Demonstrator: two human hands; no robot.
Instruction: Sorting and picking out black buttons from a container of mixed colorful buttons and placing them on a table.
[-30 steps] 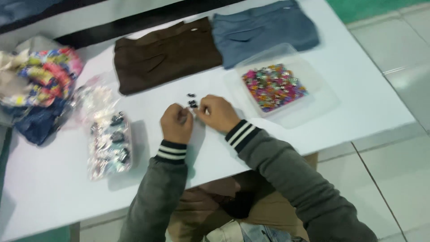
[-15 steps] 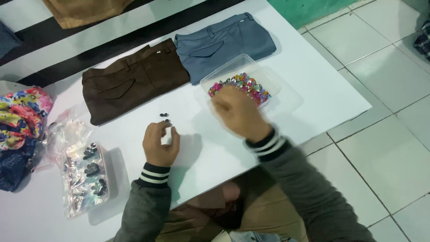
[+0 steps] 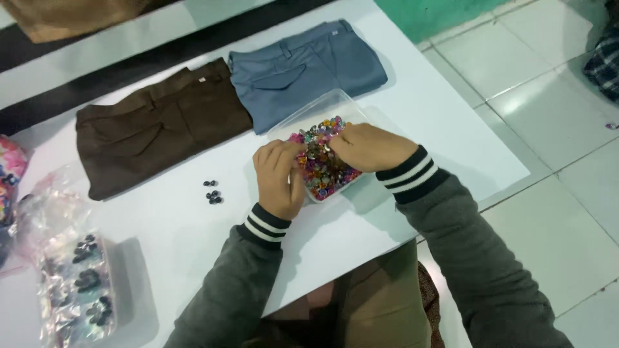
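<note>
A clear plastic tray (image 3: pixel 317 108) on the white table (image 3: pixel 445 122) holds a heap of small colourful shiny pieces (image 3: pixel 325 173). My right hand (image 3: pixel 366 145) lies over the heap, its fingers bent down into the pieces. My left hand (image 3: pixel 278 178) is at the tray's left side, fingers curled and touching the pieces there. Whatever is under either hand's fingertips is hidden. A few small black pieces (image 3: pixel 212 192) lie loose on the table, left of my left hand.
Folded brown trousers (image 3: pixel 158 129) and folded blue-grey trousers (image 3: pixel 303 64) lie behind the tray. At the left stands a clear box with a plastic bag of dark pieces (image 3: pixel 76 293). A colourful bundle (image 3: pixel 9 169) is at the far left. The table's right edge borders a tiled floor (image 3: pixel 548 116).
Both hands have left the small black pieces. The right hand reached the tray first, then the left followed. The view has shifted closer to the table.
</note>
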